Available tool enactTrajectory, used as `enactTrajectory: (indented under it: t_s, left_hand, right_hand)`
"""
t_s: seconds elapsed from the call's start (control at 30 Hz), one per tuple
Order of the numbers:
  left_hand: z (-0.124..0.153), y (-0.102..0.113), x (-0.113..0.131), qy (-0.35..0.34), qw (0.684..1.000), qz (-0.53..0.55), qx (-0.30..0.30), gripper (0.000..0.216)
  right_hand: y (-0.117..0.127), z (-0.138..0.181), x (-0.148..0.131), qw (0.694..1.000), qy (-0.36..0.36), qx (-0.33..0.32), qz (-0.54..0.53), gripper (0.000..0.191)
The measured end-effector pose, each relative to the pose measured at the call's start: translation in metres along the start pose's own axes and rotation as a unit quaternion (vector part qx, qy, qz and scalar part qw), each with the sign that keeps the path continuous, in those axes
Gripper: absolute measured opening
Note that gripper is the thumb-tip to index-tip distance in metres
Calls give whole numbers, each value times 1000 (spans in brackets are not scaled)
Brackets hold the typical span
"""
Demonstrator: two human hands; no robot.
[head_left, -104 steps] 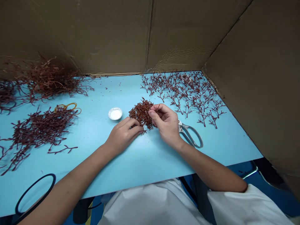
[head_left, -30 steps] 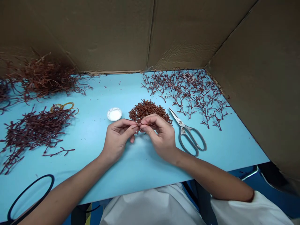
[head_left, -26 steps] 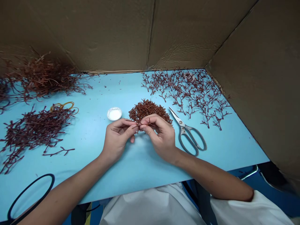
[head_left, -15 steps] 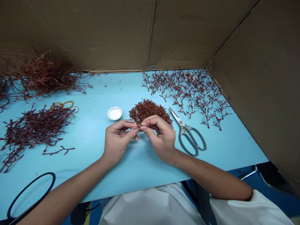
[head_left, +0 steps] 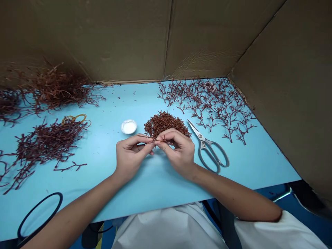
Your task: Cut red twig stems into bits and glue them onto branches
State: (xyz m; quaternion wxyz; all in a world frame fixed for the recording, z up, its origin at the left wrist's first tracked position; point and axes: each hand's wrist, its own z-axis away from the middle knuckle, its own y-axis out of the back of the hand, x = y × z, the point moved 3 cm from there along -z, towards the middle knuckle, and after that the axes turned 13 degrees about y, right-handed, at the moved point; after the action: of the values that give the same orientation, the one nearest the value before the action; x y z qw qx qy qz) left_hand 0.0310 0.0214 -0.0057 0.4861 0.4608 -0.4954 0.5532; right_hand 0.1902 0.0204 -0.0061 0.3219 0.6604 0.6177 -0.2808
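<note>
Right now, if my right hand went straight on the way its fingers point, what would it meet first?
The thin red twig it already pinches, with the right hand against the left hand's fingertips just beyond; depth is hard to judge from this view.

This place is looking like a makeshift workshop booth rather than a home: brown corrugated cardboard panels (head_left: 90, 38) are standing along the far and right edges of a pale blue flat work table (head_left: 103, 148). Heaps of dark red branching sprigs (head_left: 207, 107) are lying across the tabletop, with grey-handled steel scissors (head_left: 202, 144) and a small round white dish (head_left: 128, 127) among them, while a white smock (head_left: 168, 228) is showing at the near edge.
</note>
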Motion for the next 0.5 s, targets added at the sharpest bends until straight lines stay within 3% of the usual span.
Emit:
enactTrajectory:
  t_s: [0.3, 0.5]
  left_hand:
    - [-7, 1, 0, 31, 999, 17, -37, 16]
    - [-18, 12, -7, 56, 998, 23, -8, 32]
  right_hand:
    - [3, -8, 1, 996, -43, 25, -72, 3]
    - [7, -13, -3, 997, -25, 22, -74, 10]
